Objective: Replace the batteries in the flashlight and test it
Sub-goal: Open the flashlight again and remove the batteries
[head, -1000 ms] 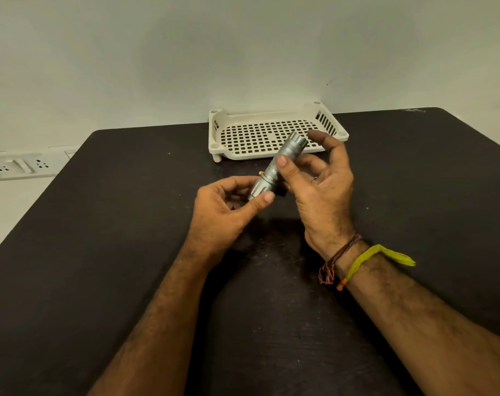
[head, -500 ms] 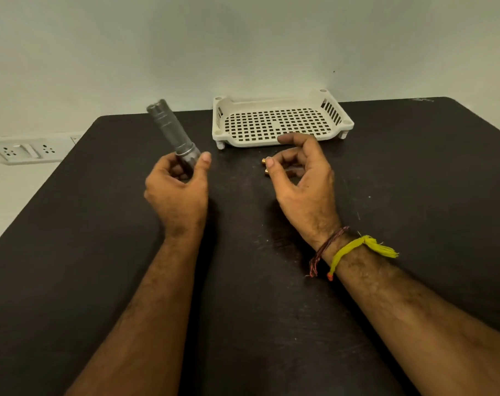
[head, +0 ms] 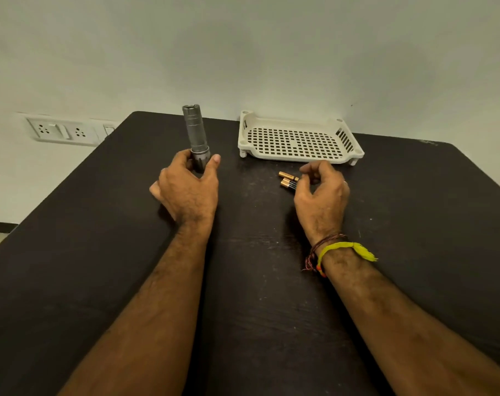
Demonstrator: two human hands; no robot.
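Flashlight [head: 195,135] upright in left hand [head: 188,192] — fingers wrapped

Single head-worn wide-angle view, looking forward and down across a dark table [head: 71,252] toward a pale wall [head: 243,47]. Forearms enter from the bottom edge, close to the lens. Table's far edge sits mid-frame; straight lines bow near the corners.
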